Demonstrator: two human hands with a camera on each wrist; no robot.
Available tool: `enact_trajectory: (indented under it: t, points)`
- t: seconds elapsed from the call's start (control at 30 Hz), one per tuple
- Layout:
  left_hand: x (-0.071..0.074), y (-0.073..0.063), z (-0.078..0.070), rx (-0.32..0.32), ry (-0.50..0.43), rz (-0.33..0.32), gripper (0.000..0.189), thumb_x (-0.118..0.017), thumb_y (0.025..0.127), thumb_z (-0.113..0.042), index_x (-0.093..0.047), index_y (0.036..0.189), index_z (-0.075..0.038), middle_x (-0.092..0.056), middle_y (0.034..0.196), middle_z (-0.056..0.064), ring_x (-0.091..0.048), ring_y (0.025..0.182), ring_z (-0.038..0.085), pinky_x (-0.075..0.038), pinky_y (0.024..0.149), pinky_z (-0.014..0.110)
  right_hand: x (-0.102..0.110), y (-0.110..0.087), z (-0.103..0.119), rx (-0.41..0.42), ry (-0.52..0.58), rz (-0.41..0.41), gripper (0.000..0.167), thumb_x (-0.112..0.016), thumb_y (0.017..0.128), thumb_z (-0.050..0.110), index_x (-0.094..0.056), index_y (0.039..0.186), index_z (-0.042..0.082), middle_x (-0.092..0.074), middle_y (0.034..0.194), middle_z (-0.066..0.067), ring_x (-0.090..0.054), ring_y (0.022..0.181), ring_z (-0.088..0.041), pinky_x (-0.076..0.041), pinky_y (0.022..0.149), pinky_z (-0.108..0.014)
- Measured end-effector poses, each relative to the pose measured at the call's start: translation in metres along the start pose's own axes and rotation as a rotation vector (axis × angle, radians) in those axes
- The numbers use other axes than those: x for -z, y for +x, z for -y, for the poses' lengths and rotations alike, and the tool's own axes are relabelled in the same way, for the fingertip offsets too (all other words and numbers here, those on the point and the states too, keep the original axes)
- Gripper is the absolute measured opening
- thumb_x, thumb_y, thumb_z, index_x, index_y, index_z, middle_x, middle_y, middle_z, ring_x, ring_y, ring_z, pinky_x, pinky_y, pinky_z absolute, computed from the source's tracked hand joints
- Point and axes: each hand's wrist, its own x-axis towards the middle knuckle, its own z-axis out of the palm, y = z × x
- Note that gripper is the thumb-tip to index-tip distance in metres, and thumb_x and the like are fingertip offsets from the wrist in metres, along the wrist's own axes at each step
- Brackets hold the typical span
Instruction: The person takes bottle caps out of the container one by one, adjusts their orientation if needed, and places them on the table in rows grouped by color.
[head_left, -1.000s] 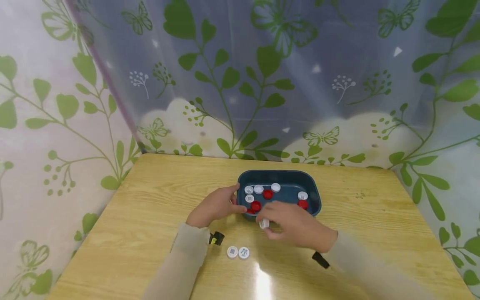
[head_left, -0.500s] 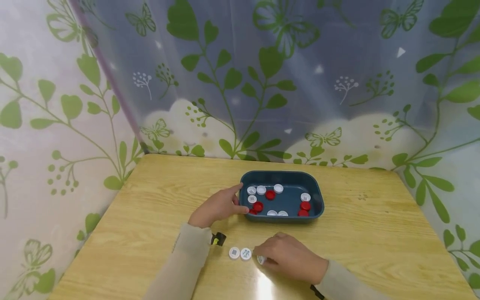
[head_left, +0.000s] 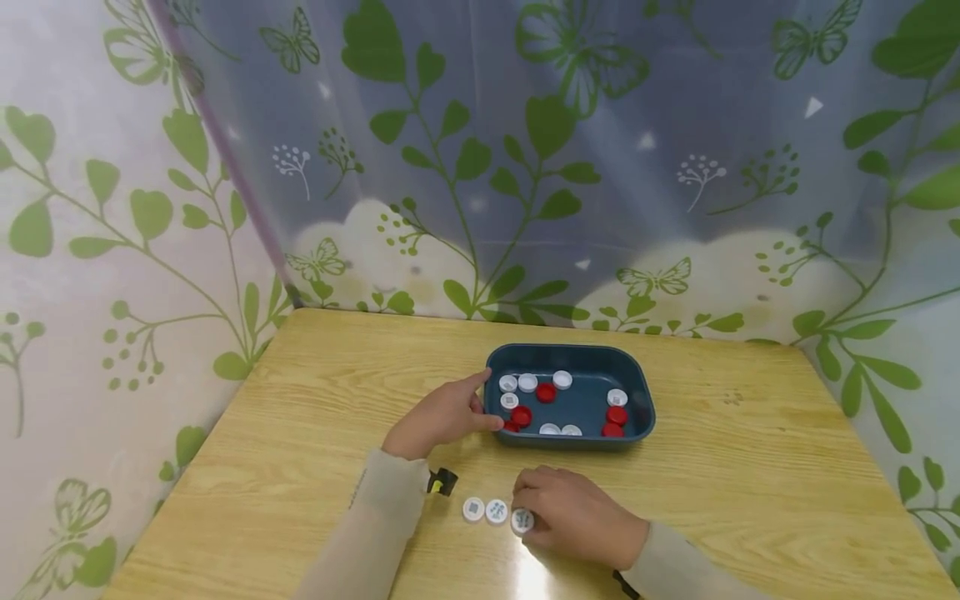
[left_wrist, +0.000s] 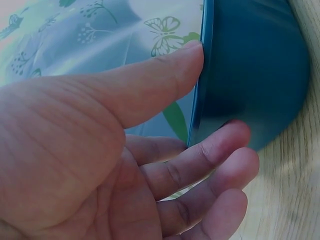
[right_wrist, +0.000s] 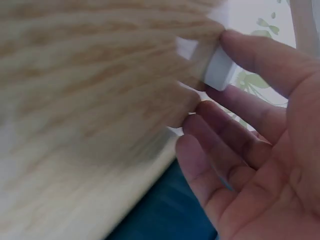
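On the table, my right hand (head_left: 573, 512) pinches a round white cap (head_left: 522, 522) with a blue-green print on top. In the right wrist view, thumb and index finger grip the cap (right_wrist: 219, 69) by its sides, low at the tabletop. Just left of it lie two more printed caps, a patterned one (head_left: 497, 512) and one with a grey square (head_left: 473, 509). My left hand (head_left: 441, 415) holds the left end of a dark blue tub (head_left: 637, 367). In the left wrist view, its thumb is on the rim (left_wrist: 198, 95) and fingers lie by the wall.
Inside the tub are several white caps (head_left: 562, 380) and red caps (head_left: 546, 392), some hollow side up. The wooden table (head_left: 735, 467) meets patterned curtains (head_left: 480, 167) at its back edge. A small black strap piece (head_left: 442, 482) is at the left wrist.
My right hand has carried the white cap from the tub's front side down to the table, right of the two caps. The left hand keeps its place on the tub.
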Motion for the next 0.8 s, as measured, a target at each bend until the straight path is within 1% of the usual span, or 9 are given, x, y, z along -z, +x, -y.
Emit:
enact_trajectory:
  t: [0.17,0.27,0.37,0.53,0.8]
  points:
    - [0.0002,0.0028,-0.0015,-0.013,0.008,-0.002,0.088,-0.081,0.091,-0.035,-0.034,0.163,-0.016,-0.062,0.091,0.002,-0.057,0.074,0.020,-0.044,0.062,0.031,0.0025,0.0024,0.0024,-0.029,-0.028,0.019,0.015,-0.081,0.090,0.027,-0.078,0.104,0.022,-0.065,0.103,0.011,-0.054,0.087,-0.003,-0.054,0.079,-0.025]
    - [0.0008,0.0045,-0.0009,-0.019,0.012,-0.004,0.089,-0.082,0.091,-0.035,-0.034,0.163,-0.015,-0.062,0.091,0.003,-0.057,0.074,0.020,-0.044,0.062,0.032,0.0031,0.0033,0.0035,-0.021,-0.057,0.014,0.016,-0.081,0.090,0.028,-0.079,0.103,0.020,-0.065,0.102,0.010,-0.054,0.083,-0.003,-0.053,0.075,-0.023]
    - [0.0000,0.0051,0.0005,-0.008,0.015,-0.001,0.089,-0.082,0.090,-0.037,-0.034,0.163,-0.016,-0.062,0.091,0.003,-0.057,0.075,0.020,-0.045,0.064,0.032,0.0032,0.0043,0.0042,-0.007,-0.086,0.013,0.018,-0.082,0.089,0.029,-0.078,0.103,0.018,-0.065,0.100,0.009,-0.053,0.081,-0.004,-0.052,0.072,-0.023]
    - [-0.0019,0.0037,0.0029,0.010,0.007,0.008,0.089,-0.081,0.090,-0.037,-0.034,0.163,-0.018,-0.062,0.092,0.004,-0.058,0.076,0.021,-0.045,0.065,0.033,0.0022,0.0052,0.0055,0.002,-0.119,0.025,0.020,-0.082,0.088,0.030,-0.078,0.104,0.018,-0.066,0.099,0.009,-0.052,0.078,-0.003,-0.051,0.071,-0.022]
    - [-0.0026,0.0037,0.0044,-0.023,0.000,0.003,0.089,-0.081,0.091,-0.037,-0.034,0.163,-0.015,-0.061,0.089,0.003,-0.056,0.073,0.020,-0.044,0.063,0.032,0.0027,0.0066,0.0079,-0.004,-0.150,0.040,0.019,-0.080,0.090,0.028,-0.078,0.104,0.018,-0.066,0.100,0.008,-0.052,0.077,-0.005,-0.052,0.071,-0.024]
